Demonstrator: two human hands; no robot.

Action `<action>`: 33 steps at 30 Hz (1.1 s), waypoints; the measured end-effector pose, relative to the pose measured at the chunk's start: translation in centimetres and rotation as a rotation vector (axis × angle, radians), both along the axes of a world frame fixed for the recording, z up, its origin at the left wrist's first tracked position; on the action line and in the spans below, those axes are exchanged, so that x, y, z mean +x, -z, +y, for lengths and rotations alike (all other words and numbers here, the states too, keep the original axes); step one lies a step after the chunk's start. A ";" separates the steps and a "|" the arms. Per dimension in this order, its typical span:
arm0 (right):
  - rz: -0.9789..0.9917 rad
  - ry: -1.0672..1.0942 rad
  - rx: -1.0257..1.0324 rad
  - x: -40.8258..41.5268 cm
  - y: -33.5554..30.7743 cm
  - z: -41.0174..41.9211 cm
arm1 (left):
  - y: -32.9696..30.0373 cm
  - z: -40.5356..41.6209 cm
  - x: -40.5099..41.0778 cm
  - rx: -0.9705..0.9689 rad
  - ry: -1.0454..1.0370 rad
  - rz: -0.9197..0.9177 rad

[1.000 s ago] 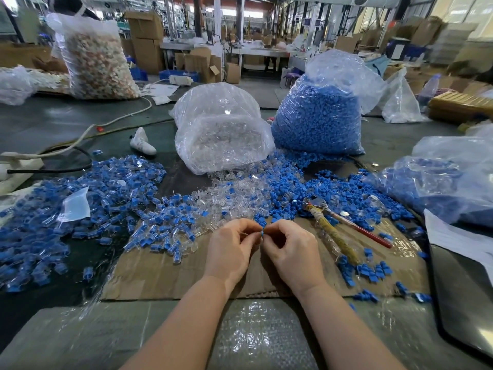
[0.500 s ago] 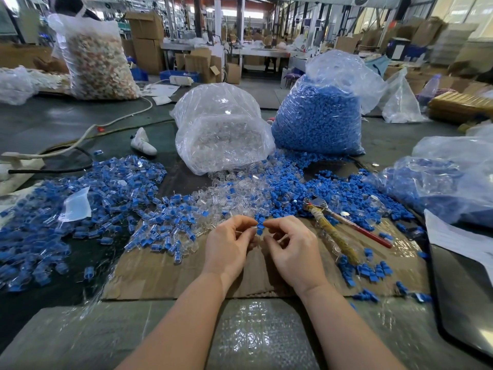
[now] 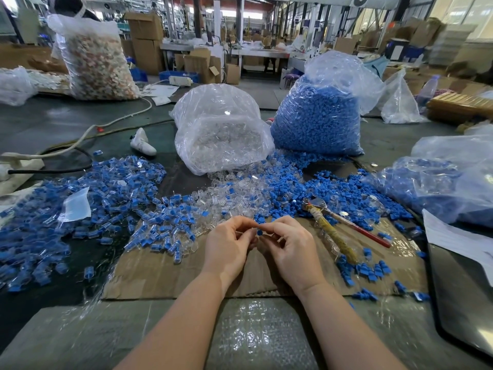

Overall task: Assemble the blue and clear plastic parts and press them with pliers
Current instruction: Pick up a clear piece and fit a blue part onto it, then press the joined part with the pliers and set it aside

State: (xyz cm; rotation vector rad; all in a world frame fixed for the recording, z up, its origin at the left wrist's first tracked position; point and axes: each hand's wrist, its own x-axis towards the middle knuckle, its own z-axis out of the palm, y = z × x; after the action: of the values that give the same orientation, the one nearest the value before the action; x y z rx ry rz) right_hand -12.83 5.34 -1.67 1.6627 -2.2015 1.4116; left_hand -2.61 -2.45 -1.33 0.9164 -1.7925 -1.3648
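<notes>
Progress: mid-batch, judged. Large heap of joined pieces (image 3: 88,217) lies well left of left hand (image 3: 226,247); loose stock beyond hands still plentiful.

Current unit: blue part (image 3: 259,232) pinched at fingertips of right hand (image 3: 290,249); left hand's fingers curl round clear part (image 3: 240,232), barely visible. Parts meet between hands, seating not confirmed.

Pressing not begun for this unit: pliers (image 3: 330,228) lie untouched just right of right hand, on cardboard (image 3: 165,273).

Blue part: small, opaque, rounded cap end showing.
</notes>
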 end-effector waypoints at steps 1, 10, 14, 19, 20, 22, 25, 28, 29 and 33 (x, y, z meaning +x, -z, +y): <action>0.000 0.000 0.001 0.0 0.0 0.0 | 0.0 0.0 0.0 -0.004 0.000 -0.003; 0.013 -0.011 0.017 0.0 0.0 -0.1 | 0.2 -0.2 -0.1 -0.105 -0.029 -0.059; 0.053 0.023 0.019 0.2 -0.3 0.1 | 0.2 -0.3 0.0 -0.123 -0.043 -0.089; 0.227 0.292 0.062 -1.1 -2.3 0.7 | 0.2 -0.3 0.0 -0.057 -0.040 -0.067; 0.244 0.387 0.149 -1.8 -2.9 0.9 | 0.2 -0.3 0.0 -0.043 -0.040 -0.061; 0.270 0.591 0.473 -3.6 -3.8 1.5 | 0.2 -0.3 0.0 -0.020 -0.035 -0.047; 0.164 0.706 0.908 -5.9 -4.6 2.3 | 0.1 -0.3 0.0 -0.021 -0.038 -0.057; 0.083 0.680 1.041 -7.1 -4.4 2.7 | 0.1 -0.3 0.0 -0.034 -0.040 -0.064; 0.077 0.669 1.060 -7.2 -4.3 2.7 | 0.1 -0.3 0.0 -0.036 -0.040 -0.065; 0.101 0.676 1.006 -6.9 -4.0 2.7 | 0.1 -0.3 0.0 -0.032 -0.045 -0.067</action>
State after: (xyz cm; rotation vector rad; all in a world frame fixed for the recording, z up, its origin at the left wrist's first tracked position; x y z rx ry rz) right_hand -19.77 8.07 2.36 0.8044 -3.1564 0.0200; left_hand -2.60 -2.76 -1.42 0.9895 -1.8274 -1.2875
